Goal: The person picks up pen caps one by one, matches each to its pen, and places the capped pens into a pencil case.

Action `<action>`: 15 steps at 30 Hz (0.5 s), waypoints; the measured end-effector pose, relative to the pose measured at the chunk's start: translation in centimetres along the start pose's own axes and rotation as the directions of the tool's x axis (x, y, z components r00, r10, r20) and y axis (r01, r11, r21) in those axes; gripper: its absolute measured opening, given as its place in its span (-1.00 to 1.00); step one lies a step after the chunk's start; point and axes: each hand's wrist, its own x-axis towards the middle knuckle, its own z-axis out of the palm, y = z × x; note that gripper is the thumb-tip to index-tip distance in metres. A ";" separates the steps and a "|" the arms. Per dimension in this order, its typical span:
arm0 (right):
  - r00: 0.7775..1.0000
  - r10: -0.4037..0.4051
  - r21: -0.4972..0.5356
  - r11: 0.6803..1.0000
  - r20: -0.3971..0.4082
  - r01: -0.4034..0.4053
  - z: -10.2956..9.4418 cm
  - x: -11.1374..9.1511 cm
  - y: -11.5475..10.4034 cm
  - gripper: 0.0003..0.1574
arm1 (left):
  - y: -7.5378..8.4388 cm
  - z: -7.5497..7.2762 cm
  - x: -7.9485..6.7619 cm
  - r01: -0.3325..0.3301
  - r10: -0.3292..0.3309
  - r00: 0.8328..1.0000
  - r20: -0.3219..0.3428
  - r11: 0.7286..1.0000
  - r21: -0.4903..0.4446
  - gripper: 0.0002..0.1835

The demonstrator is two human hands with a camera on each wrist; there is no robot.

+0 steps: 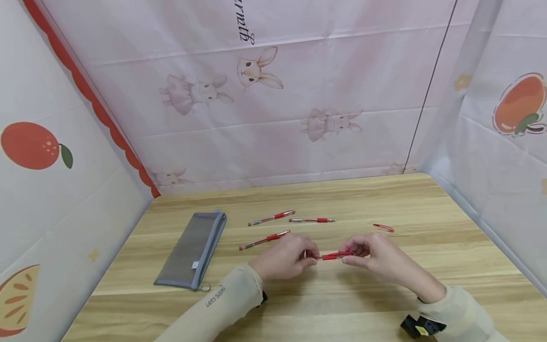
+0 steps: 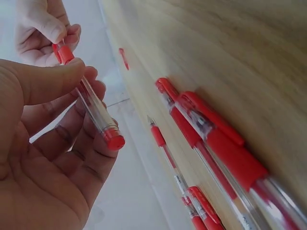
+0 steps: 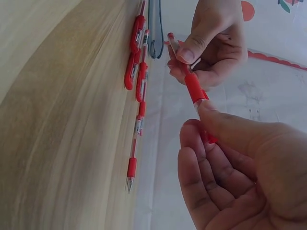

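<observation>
Between my two hands is a red gel pen (image 1: 329,257) with a clear barrel and a red grip. My left hand (image 1: 287,256) pinches its barrel between thumb and fingers; the red end plug (image 2: 115,140) sticks out past them in the left wrist view. At the other end, my right hand (image 1: 378,256) pinches the pen by its red cap (image 2: 58,51), thumb on one side and fingers on the other. Close behind my left hand lies a capped red pen (image 1: 264,240). An uncapped pen (image 3: 132,163) on the table shows its bare metal tip.
Another capped pen (image 1: 271,218) lies farther back on the wooden table (image 1: 320,308). A loose red pen cap (image 1: 383,228) sits beyond my right hand. To the left lies a grey mesh zip pouch (image 1: 188,249). Printed cloth walls (image 1: 290,142) stand around the table.
</observation>
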 end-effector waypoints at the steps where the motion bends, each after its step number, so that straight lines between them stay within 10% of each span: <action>1: 1.000 0.003 -0.002 1.000 -0.002 -0.003 0.0 0.0 0.1 -0.88 | -0.1 0.0 0.1 0.009 -0.009 1.000 0.002 1.000 0.000 -0.89; 15: 0.999 0.033 0.029 0.999 -0.021 -0.032 -1.0 -0.1 2.0 -0.76 | -2.5 0.0 0.5 0.163 -0.163 0.987 0.002 0.986 0.028 -0.87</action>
